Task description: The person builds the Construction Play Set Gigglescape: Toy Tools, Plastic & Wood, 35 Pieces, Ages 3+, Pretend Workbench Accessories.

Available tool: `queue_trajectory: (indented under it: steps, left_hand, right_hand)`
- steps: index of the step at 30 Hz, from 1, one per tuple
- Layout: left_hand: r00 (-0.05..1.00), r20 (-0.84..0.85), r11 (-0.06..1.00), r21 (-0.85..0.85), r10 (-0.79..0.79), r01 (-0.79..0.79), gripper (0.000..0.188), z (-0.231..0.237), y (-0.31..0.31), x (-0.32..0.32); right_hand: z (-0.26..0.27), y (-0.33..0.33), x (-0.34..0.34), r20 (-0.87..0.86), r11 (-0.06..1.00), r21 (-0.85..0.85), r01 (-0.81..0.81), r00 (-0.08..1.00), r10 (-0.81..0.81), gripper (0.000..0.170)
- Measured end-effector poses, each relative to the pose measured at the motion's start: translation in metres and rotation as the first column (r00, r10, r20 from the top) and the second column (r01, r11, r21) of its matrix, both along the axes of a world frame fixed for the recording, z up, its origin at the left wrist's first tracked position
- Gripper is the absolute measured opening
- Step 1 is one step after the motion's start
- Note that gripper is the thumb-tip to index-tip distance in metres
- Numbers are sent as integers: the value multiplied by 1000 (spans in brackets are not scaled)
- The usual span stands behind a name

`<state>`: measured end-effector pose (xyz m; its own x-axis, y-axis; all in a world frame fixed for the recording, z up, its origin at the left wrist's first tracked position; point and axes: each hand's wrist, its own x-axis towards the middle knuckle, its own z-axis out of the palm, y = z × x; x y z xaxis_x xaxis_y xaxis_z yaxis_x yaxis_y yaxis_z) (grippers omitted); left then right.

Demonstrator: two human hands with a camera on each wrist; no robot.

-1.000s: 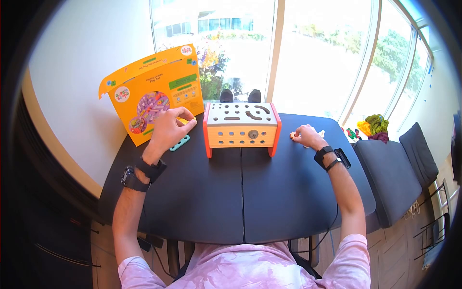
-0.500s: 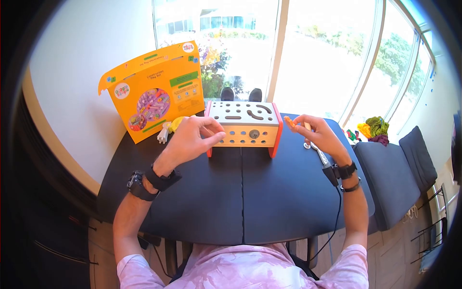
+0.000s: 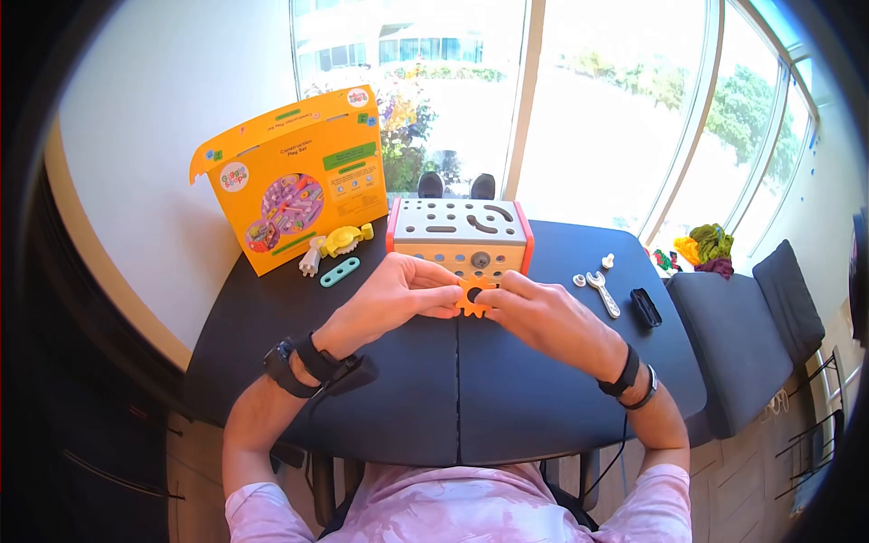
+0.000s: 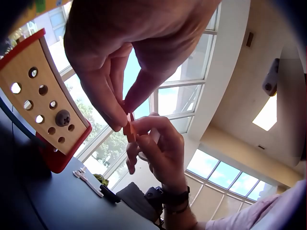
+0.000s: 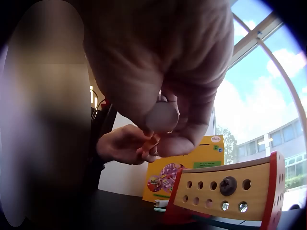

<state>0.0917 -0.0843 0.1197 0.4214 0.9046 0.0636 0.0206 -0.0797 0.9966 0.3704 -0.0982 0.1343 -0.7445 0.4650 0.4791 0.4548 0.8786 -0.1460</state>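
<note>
An orange gear (image 3: 474,297) is pinched between both hands, in front of the toy workbench (image 3: 462,226). The left hand (image 3: 389,299) grips its left edge with thumb and fingertips; the right hand (image 3: 552,321) pinches its right side. Seen edge-on in the left wrist view, the gear (image 4: 129,129) lies between the fingertips of both hands. In the right wrist view a pale round piece (image 5: 162,117) is also held in the right hand's fingers, near the gear (image 5: 151,143). A grey screw (image 3: 480,260) sits in the bench's front panel.
A yellow box (image 3: 290,181) stands at the back left, with a yellow toy piece (image 3: 342,240), a white piece (image 3: 311,257) and a teal strip (image 3: 339,272) before it. On the right lie a white wrench (image 3: 603,294), small white pieces and a black case (image 3: 645,308).
Both hands have come together before the bench, the right bringing the orange gear leftward. The left hand, empty half a second ago, now holds the gear too.
</note>
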Motion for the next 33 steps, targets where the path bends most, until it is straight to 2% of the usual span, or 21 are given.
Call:
queue_trajectory:
  steps: [2, 5, 8, 9, 12, 15, 17, 18, 21, 24, 27, 30, 33]
  left_hand:
    - [999, -10, 999, 32, 34, -34, 31, -4, 1, -6]
    - [997, -5, 996, 47, 74, -74, 30, -13, 10, -16]
    - [991, -35, 987, 95, 131, -127, 30, -21, 18, -23]
    - [989, -44, 984, 113, 142, -136, 30, -25, 21, -25]
    - [974, -108, 965, 194, 200, -176, 29, -32, 30, -29]
    - [917, -244, 911, 347, 316, -222, 27, -34, 35, -31]
    - [851, -322, 846, 481, 415, -231, 26, -37, 41, -32]
    - [849, -305, 822, 521, 432, -231, 25, -38, 44, -32]
    - [838, -271, 756, 613, 474, -230, 23, -40, 50, -29]
    - [826, -278, 734, 643, 491, -221, 21, -41, 58, -26]
    - [823, -285, 735, 643, 490, -215, 21, -42, 62, -22]
    - [827, -269, 725, 652, 493, -220, 20, -46, 68, -20]
    - [836, -261, 730, 648, 482, -218, 19, -50, 71, -20]
  right_hand:
    - [3, 2, 2, -123, 992, -127, -6, 992, -9, 24]
    - [-4, 13, 14, -209, 948, -295, 122, 959, -189, 35]
    - [-7, 23, 28, -74, 901, -347, 260, 950, -302, 41]
    - [-3, 24, 29, 30, 849, -392, 354, 927, -373, 34]
    - [-34, 46, 46, -34, 833, -486, 265, 947, -321, 29]
    - [-37, 52, 48, 110, 649, -694, 312, 937, -333, 34]
    - [-49, 60, 49, 53, 627, -750, 211, 964, -261, 35]
    - [-56, 64, 49, 22, 613, -774, 160, 974, -226, 35]
    - [-68, 67, 39, -194, 651, -757, -57, 971, -139, 29]
    - [-58, 59, 20, -233, 668, -742, -50, 954, -187, 23]
    - [-45, 48, 2, -229, 752, -658, 43, 940, -254, 25]
    - [-43, 47, -21, -328, 886, -463, -25, 934, -145, 28]
    - [-49, 57, -44, -408, 898, -429, -98, 908, -96, 28]
